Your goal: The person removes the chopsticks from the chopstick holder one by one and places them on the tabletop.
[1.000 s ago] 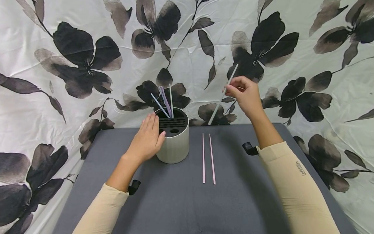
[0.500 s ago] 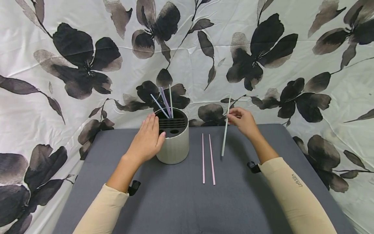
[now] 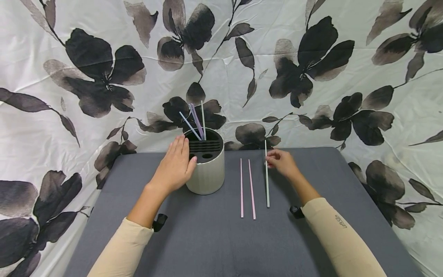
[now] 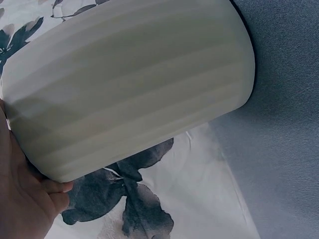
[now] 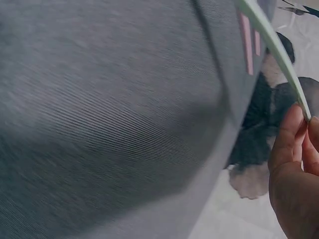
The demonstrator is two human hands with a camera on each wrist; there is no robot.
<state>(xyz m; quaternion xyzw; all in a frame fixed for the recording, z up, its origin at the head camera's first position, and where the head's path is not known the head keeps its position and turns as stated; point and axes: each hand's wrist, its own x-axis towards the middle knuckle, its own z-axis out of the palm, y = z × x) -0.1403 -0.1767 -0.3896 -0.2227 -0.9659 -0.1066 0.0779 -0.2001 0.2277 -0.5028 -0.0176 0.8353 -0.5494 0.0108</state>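
Observation:
My right hand [image 3: 282, 163] pinches a pale green chopstick [image 3: 267, 184] near its upper part, low over the table and lengthwise to it. Whether its end touches the cloth I cannot tell. Two pink chopsticks [image 3: 251, 188] lie side by side just left of it. My left hand [image 3: 174, 163] rests with straight fingers on the left side and rim of a cream ribbed utensil holder [image 3: 206, 179]. Purple, blue and pale green chopsticks [image 3: 196, 121] lean in the holder's rear opening. In the left wrist view the holder's wall [image 4: 134, 84] fills much of the frame.
The holder's black top insert [image 3: 204, 146] has slots and round holes. A grey cloth-covered table [image 3: 214, 238] lies beneath everything. Behind its far edge hangs a white curtain [image 3: 221, 69] with dark flowers.
My right hand has come down from above the table's far edge, bringing the green chopstick low beside the pink pair. My left hand stays on the holder.

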